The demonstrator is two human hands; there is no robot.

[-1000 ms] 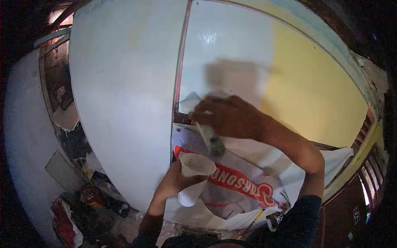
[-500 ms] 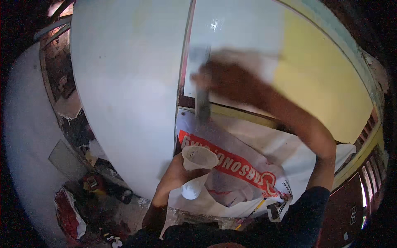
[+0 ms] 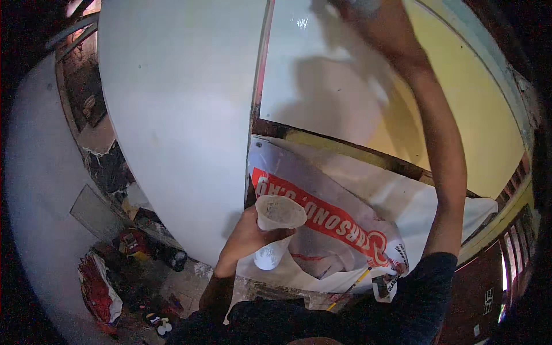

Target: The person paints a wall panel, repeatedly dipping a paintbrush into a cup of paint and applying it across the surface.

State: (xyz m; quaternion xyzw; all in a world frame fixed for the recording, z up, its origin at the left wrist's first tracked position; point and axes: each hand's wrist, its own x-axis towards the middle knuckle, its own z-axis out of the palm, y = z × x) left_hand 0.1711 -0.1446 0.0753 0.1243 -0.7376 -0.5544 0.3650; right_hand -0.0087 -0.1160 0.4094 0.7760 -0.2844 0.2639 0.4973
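Head view: the left hand (image 3: 246, 237) has its fingers wrapped around the middle of a pale cup (image 3: 280, 211), low in front of the body. The cup's mouth faces up toward the camera, and its long axis runs from there down and slightly left to the base; I cannot judge its exact lean. The right hand (image 3: 376, 26) is raised at the upper edge, by the panel (image 3: 477, 115), near where whitish meets yellow. It is blurred and partly cut off; a pale shape (image 3: 365, 5) shows at it, and I cannot tell whether its fingers are open or closed on something. From the right hand, the cup lies below and to the left, well apart; the left hand is the nearer, touching it. Beyond the cup is a banner (image 3: 325, 219) with a red band; left of that stands a white board (image 3: 178, 115).
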